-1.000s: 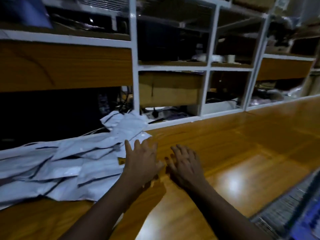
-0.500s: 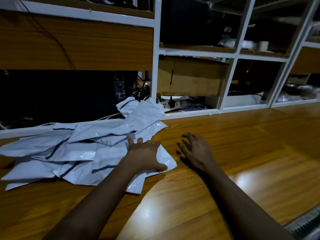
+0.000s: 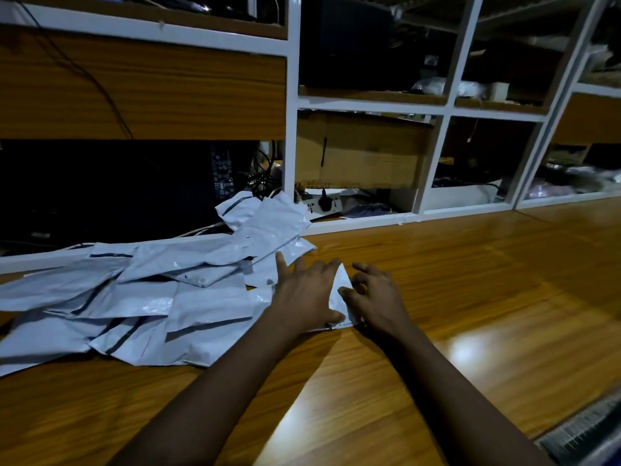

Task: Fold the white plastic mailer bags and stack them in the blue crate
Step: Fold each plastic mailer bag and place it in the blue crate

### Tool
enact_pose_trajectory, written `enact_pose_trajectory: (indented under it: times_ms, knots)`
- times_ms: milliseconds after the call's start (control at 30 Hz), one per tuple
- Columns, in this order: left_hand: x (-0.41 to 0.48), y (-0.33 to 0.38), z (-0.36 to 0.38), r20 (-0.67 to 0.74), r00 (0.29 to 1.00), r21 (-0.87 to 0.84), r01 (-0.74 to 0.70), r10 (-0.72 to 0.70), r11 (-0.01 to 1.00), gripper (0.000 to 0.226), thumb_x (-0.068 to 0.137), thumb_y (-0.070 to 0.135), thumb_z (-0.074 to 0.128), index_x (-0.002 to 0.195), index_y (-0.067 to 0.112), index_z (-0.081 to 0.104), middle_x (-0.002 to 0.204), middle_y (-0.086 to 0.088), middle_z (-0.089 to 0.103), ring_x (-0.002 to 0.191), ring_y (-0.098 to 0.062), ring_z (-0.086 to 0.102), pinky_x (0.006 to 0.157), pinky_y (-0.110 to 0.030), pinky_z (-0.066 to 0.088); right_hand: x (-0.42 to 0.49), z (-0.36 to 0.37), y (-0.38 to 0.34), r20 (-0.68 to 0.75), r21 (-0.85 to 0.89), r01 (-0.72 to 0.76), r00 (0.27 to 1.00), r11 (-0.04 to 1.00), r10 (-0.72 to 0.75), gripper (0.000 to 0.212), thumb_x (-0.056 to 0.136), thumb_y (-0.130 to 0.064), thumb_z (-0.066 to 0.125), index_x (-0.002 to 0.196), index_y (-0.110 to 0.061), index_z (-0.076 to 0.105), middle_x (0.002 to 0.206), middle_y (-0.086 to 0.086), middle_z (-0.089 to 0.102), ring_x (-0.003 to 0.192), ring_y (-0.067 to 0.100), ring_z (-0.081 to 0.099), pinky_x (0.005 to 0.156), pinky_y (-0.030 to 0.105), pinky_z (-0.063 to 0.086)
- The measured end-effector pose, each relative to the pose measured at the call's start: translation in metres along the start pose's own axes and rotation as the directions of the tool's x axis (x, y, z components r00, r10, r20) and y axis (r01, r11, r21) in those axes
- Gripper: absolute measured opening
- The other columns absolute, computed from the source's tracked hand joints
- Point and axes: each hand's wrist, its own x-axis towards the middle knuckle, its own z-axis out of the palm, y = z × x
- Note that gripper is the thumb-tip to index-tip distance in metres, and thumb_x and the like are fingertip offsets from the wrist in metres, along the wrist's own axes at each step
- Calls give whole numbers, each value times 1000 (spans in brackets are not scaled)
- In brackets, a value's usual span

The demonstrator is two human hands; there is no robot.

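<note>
A loose heap of white plastic mailer bags (image 3: 141, 297) with dark seal strips lies on the left of the wooden table (image 3: 470, 297). My left hand (image 3: 304, 290) lies flat with spread fingers on the right end of the heap, pressing down a white mailer bag (image 3: 341, 297). My right hand (image 3: 376, 297) sits at that bag's right edge, fingers curled, thumb and fingertips pinching the plastic. Part of this bag is hidden under both hands. The blue crate is out of view.
White-framed shelving (image 3: 292, 129) rises behind the table, holding a cardboard box (image 3: 363, 153), a power strip (image 3: 322, 205), cables and a dark device (image 3: 117, 190). A ribbed grey edge (image 3: 584, 435) shows at the bottom right corner.
My right hand has moved left onto the edge of the bag under my left hand and taken hold of it. The camera has shifted, so the heap sits more to the centre.
</note>
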Motion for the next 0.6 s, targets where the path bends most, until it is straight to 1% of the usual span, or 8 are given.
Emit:
enact_pose_trajectory:
  times_ms: [67, 200, 233, 267, 333, 400, 500, 600]
  knots:
    - [5, 7, 4, -7, 1000, 10, -11, 11, 1000, 94, 79, 65, 63, 153, 31, 17, 151, 3, 39, 143, -30, 27, 113, -70, 3, 1, -1, 10, -18, -39, -33, 999, 999, 32, 41, 85, -51, 53, 105, -21, 72, 149, -3, 48, 132, 31, 40, 102, 51, 39]
    - [13, 22, 17, -23, 999, 41, -22, 23, 999, 80, 87, 66, 49, 153, 28, 23, 150, -1, 39, 139, -32, 31, 112, -69, 6, 2, -8, 38, -79, -120, -110, 992, 987, 101, 55, 87, -54, 34, 109, -16, 67, 142, 5, 53, 128, 32, 46, 103, 50, 40]
    - [15, 26, 21, -22, 1000, 44, -17, 18, 999, 77, 89, 66, 45, 153, 28, 24, 151, -3, 37, 138, -34, 31, 112, -69, 7, 4, -11, 46, -86, -121, -132, 989, 984, 122, 55, 88, -54, 33, 109, -15, 66, 140, 7, 54, 127, 33, 48, 102, 49, 41]
    - [16, 30, 25, -19, 1000, 45, -9, 10, 999, 76, 90, 66, 43, 153, 28, 24, 152, -5, 35, 138, -34, 31, 111, -68, 8, 5, -15, 53, -90, -112, -161, 984, 981, 151, 50, 91, -50, 36, 108, -13, 66, 138, 8, 55, 124, 34, 49, 100, 48, 43]
    - [20, 38, 34, -2, 1000, 27, 6, -6, 1000, 72, 93, 66, 37, 153, 29, 23, 155, -6, 29, 140, -35, 29, 111, -66, 10, 6, -21, 69, -113, -91, -183, 979, 979, 172, 38, 91, -47, 41, 93, -16, 62, 125, 10, 60, 110, 36, 55, 88, 44, 46]
    - [26, 47, 44, 37, 999, -8, 18, -18, 1000, 68, 96, 65, 32, 154, 32, 19, 160, -6, 20, 144, -35, 21, 113, -64, 10, 5, -26, 83, -144, -92, -188, 974, 978, 174, 34, 87, -51, 37, 83, -21, 53, 113, 9, 60, 94, 32, 55, 78, 42, 47]
    - [38, 60, 57, 103, 994, -72, 31, -23, 997, 66, 99, 63, 25, 156, 34, 12, 164, -5, 7, 148, -37, 8, 114, -66, 5, 5, -37, 99, -177, -155, -187, 971, 970, 159, 29, 90, -44, 47, 91, -17, 59, 112, 8, 61, 90, 29, 53, 74, 39, 46]
    - [57, 73, 64, 126, 992, -102, 15, -2, 995, 63, 100, 61, 21, 157, 36, 8, 165, -5, 4, 149, -38, 5, 115, -67, 4, 5, -50, 108, -201, -227, -171, 972, 959, 126, 25, 94, -31, 55, 108, -12, 62, 117, 10, 61, 99, 31, 53, 78, 40, 46]
